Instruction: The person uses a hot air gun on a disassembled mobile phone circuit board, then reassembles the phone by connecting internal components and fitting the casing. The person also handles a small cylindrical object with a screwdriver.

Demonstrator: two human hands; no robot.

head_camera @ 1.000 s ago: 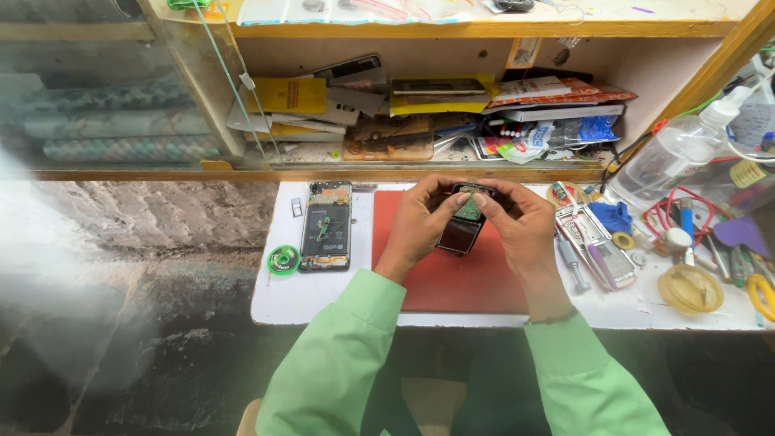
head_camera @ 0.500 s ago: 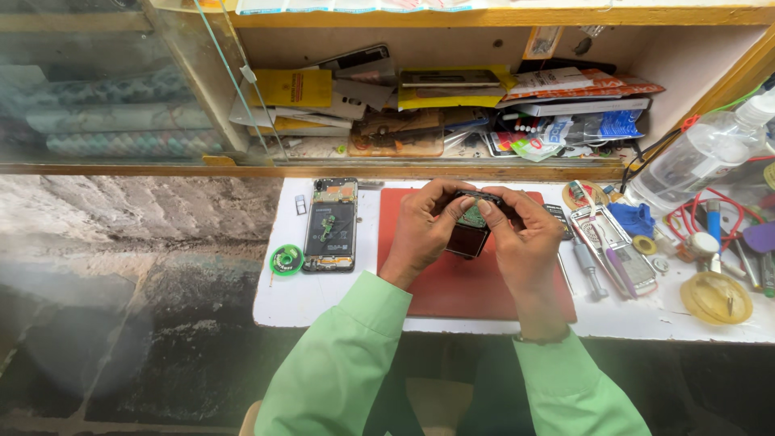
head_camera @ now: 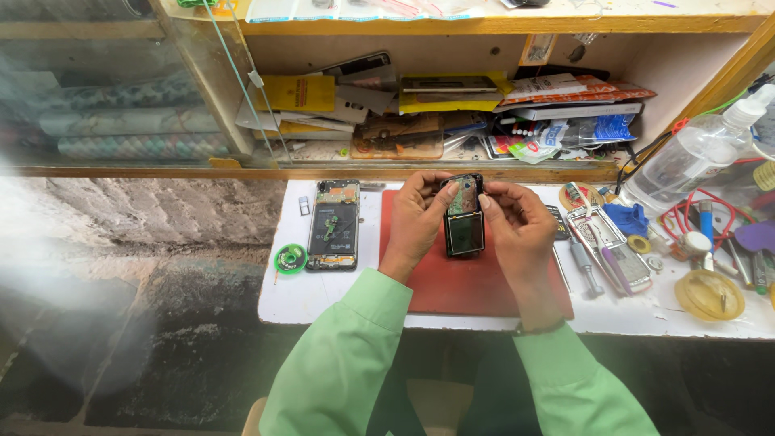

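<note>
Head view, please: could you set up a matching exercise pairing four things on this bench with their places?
Things:
1. opened phone
2. second opened phone
3. green solder wick spool
4. clear plastic bottle

Places:
A. far right of the bench
B. flat on the white table, left of the red mat
C. held in both hands above the red mat
D. near the table's left edge

Pairs: 1-C, 2-B, 3-D, 4-A

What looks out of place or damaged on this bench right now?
Two phones are opened up. The one held between the left hand and right hand shows its bare insides, and a second phone lies back-off on the white table. Tools lie scattered to the right. Nothing looks spilled.
</note>
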